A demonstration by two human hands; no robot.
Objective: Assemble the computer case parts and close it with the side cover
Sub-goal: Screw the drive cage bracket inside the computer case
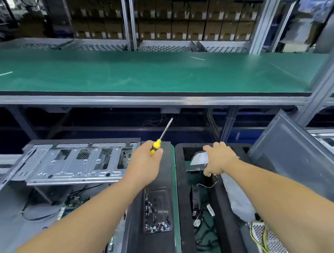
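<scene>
screwdriver [157, 145] clamped in my left hand [145, 166], right hand [219, 158] closing on a bagged part [199, 158] in the foam tray [181, 185], open case [47, 185] at left, so i'd lift it straight, clear of the cables [203, 213].

Your open computer case [53, 187] lies at lower left, its silver drive cage [75, 161] raised; the grey side cover [300, 155] leans at right.
</scene>
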